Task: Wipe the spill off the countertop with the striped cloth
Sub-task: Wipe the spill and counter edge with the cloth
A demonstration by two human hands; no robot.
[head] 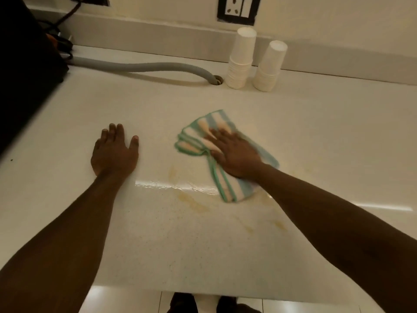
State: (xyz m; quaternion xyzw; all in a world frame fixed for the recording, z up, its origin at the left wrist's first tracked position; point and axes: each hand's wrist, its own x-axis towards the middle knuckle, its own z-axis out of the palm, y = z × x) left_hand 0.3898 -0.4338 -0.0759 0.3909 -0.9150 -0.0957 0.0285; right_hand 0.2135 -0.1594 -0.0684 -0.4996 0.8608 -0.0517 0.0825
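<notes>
1. Two shoes [214, 304] show at the bottom centre of the frame, on the tiled floor [117, 299] just below the near edge of the countertop [158, 256]; I am standing square to the work so I can lean over it.
2. Nearest on the counter, tan streaks of the spill [191, 203] lie at lower centre, with smaller marks to the lower right; a wet sheen runs across the middle of the frame beside them; I judge this part is not yet wiped.
3. My left hand [114, 151] rests at centre left, palm down, fingers spread flat, holding nothing; it looks placed there to brace my weight, well apart from the mess so it stays dry.
4. My right hand [234, 154] sits right of centre, opened flat and pressing down on the striped cloth [203, 136]; it does not close round the fabric, since a flat palm spreads pressure for wiping.
5. That cloth lies bunched under my palm, green-edged folds fanning to the upper left and a tail trailing toward the streaks; its edges are blurred.
6. Farther back, a grey hose [144, 67] drops into a hole in the counter; two stacks of paper cups [241, 57] stand upside down just to its right, clear of my wiping path; a wall socket [239, 7] sits at the top.
</notes>
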